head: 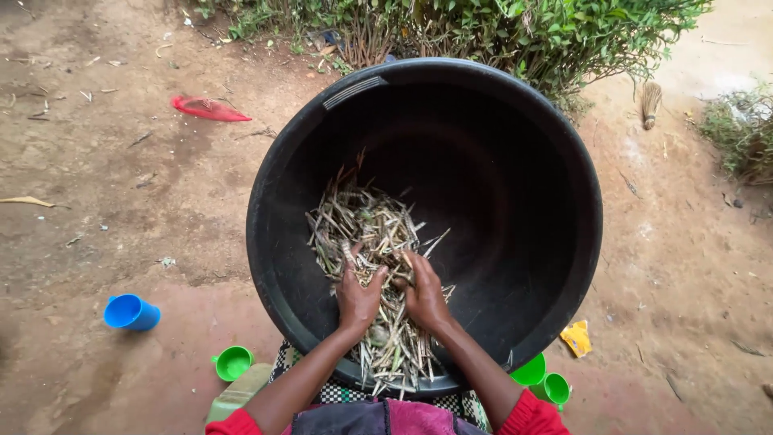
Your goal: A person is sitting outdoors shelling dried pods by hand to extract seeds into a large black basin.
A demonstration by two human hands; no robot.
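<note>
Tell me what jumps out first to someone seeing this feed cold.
A big round black plastic tub fills the centre, tilted toward the camera. Inside it, the left hand and right hand press side by side into a pile of dry, pale split stalks. A blue plastic cup lies on the dirt at left.

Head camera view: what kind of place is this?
Probably an outdoor yard: bare reddish dirt ground, green bushes behind, a small broom lying there. Both hands work dry stalks in a big black basin.
</note>
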